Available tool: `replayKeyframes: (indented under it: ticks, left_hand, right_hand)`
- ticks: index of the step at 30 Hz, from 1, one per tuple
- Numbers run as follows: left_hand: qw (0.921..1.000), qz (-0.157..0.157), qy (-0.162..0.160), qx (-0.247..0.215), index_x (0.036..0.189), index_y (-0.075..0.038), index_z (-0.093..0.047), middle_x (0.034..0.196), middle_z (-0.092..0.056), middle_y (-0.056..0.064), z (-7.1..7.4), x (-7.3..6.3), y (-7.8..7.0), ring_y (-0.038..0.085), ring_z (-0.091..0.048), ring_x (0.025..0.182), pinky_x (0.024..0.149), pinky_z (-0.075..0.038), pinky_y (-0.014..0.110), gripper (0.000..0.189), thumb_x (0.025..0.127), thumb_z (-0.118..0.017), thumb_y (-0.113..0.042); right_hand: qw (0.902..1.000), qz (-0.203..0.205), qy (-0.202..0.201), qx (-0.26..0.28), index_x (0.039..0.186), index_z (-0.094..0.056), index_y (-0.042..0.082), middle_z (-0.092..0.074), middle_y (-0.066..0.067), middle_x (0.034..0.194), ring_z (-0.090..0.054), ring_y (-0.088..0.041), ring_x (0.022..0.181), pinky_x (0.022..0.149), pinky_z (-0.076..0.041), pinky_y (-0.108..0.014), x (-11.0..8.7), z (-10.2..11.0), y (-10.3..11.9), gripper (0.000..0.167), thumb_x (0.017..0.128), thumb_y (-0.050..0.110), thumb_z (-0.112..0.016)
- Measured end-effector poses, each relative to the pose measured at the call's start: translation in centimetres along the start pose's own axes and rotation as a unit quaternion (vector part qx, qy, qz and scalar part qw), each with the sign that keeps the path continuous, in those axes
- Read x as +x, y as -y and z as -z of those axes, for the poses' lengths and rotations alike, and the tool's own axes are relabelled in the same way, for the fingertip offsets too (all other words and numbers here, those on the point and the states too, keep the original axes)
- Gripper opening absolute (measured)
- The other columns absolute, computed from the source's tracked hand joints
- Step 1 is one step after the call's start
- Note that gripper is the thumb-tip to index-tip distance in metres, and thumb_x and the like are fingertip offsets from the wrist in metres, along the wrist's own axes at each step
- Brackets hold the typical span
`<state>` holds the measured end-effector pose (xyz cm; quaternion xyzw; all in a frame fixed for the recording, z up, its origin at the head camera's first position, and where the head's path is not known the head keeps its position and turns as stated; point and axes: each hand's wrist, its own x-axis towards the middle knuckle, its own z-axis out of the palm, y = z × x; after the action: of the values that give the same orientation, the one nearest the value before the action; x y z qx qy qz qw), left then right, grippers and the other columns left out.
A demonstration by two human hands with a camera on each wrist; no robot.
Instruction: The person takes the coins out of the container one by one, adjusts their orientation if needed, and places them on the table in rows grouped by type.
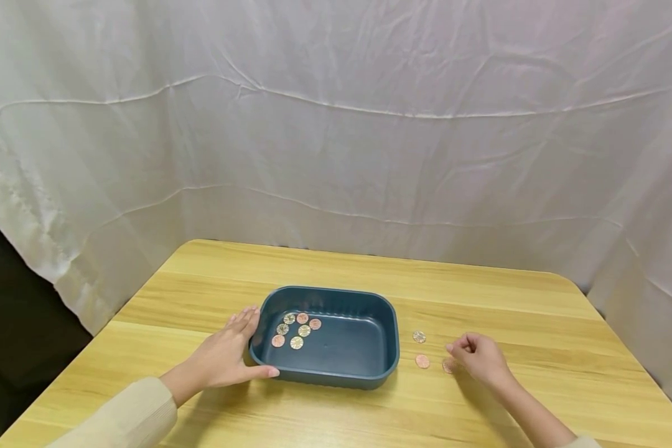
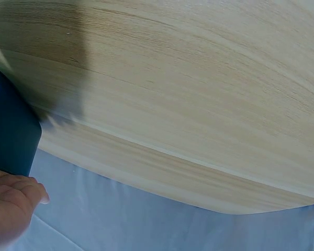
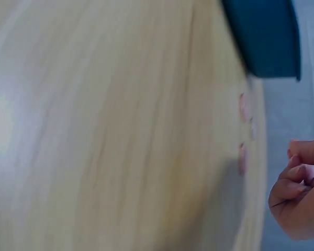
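Observation:
A dark blue rectangular container (image 1: pixel 336 377) stands on the table with several copper- and brass-coloured coins lying flat at its left end, among them a brass coin (image 1: pixel 297 343). My left hand (image 1: pixel 228 350) rests against that end, fingers straight along the outside and thumb at the near left corner. To the right of the container lie a silvery coin (image 1: pixel 419 336), a copper coin (image 1: pixel 422 361) and another copper coin (image 1: pixel 447 366) partly under my right hand (image 1: pixel 481 359). Its fingers are curled, thumb meeting index finger, above the tabletop; whether a coin sits between them is unclear.
The light wood table (image 1: pixel 537 311) has rounded far corners. Pale curtains (image 1: pixel 369 168) hang behind it and along both sides. A dark area (image 1: pixel 11 323) shows past the curtain at the left.

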<state>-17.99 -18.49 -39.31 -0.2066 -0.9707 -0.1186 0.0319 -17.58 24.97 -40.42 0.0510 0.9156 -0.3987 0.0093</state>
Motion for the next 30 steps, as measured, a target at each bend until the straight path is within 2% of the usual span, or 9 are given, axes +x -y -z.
replayKeyframes:
  ticks: [6, 12, 18, 22, 30]
  left_hand:
    - [1.0000, 0.001, 0.002, 0.002, 0.139, 0.010, -0.032, 0.146, -0.032, 0.026, 0.0, 0.0, 0.0, 0.040, -0.031, 0.136, 0.109, -0.032, 0.050, 0.116, 0.066, -0.057, -0.077]
    - [1.0000, 0.003, 0.004, 0.002, 0.139, 0.010, -0.032, 0.146, -0.032, 0.026, 0.0, 0.0, 0.0, 0.040, -0.031, 0.136, 0.109, -0.032, 0.050, 0.116, 0.066, -0.057, -0.077]
    - [1.0000, -0.002, 0.001, 0.010, 0.139, 0.010, -0.033, 0.146, -0.033, 0.026, 0.1, 0.0, 0.0, 0.040, -0.032, 0.135, 0.109, -0.033, 0.050, 0.115, 0.067, -0.057, -0.077]
    - [0.9999, -0.004, 0.001, 0.014, 0.139, 0.009, -0.034, 0.146, -0.033, 0.025, 0.1, 0.1, 0.0, 0.040, -0.032, 0.135, 0.109, -0.033, 0.049, 0.115, 0.066, -0.057, -0.077]
    - [0.9996, -0.014, -0.002, 0.023, 0.138, 0.010, -0.035, 0.144, -0.035, 0.026, 0.1, 0.1, 0.1, 0.039, -0.034, 0.135, 0.109, -0.033, 0.049, 0.115, 0.066, -0.056, -0.078]
  right_hand:
    - [0.9974, 0.049, -0.024, 0.047, 0.086, -0.062, 0.000, -0.052, 0.001, 0.070, -0.041, -0.005, 0.060, 0.053, -0.037, -0.019, -0.6, -0.2, 2.9, 0.018, 0.087, 0.017, -0.064]
    - [0.9879, 0.093, -0.024, 0.122, 0.085, -0.062, -0.003, -0.056, -0.001, 0.069, -0.044, -0.004, 0.058, 0.052, -0.039, -0.018, -1.0, -1.1, 5.9, 0.013, 0.085, 0.010, -0.065]
    - [0.9793, 0.118, 0.008, 0.164, 0.084, -0.062, -0.004, -0.049, 0.003, 0.063, -0.042, -0.005, 0.054, 0.049, -0.037, -0.018, -0.9, -2.6, 8.7, 0.014, 0.084, 0.009, -0.066]
    - [0.9729, 0.137, 0.036, 0.183, 0.085, -0.062, -0.004, -0.050, 0.001, 0.065, -0.042, -0.006, 0.053, 0.047, -0.037, -0.018, -0.5, -3.9, 10.4, 0.015, 0.084, 0.010, -0.066]
    - [0.9662, 0.170, 0.070, 0.181, 0.084, -0.064, -0.002, -0.051, -0.001, 0.062, -0.042, -0.008, 0.053, 0.048, -0.037, -0.019, 0.2, -6.9, 13.4, 0.011, 0.084, 0.009, -0.066]
